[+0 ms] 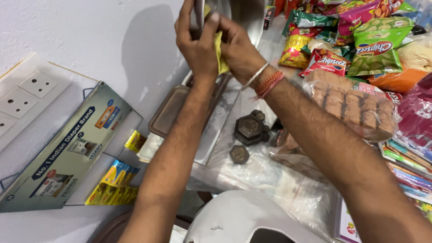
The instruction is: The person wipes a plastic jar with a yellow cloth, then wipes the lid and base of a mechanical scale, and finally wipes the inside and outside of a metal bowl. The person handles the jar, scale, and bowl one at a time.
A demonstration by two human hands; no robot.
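Note:
My left hand (194, 42) grips the edge of a shiny steel pan (240, 15) held up near the top of the view. Pressed against that pan, my right hand (236, 47) is closed on a yellow cloth (220, 54). The right wrist carries a metal bangle and red threads. Below the hands lie a flat metal tray (168, 112) and several dark hexagonal iron weights (249, 128) on a plastic-covered counter.
Colourful snack packets (375, 47) and a clear bag of brown biscuits (355, 105) crowd the right side. A white wall with a socket panel (27, 96) and a printed wire rack (67, 153) is on the left. A white rounded object (243, 218) sits at the bottom.

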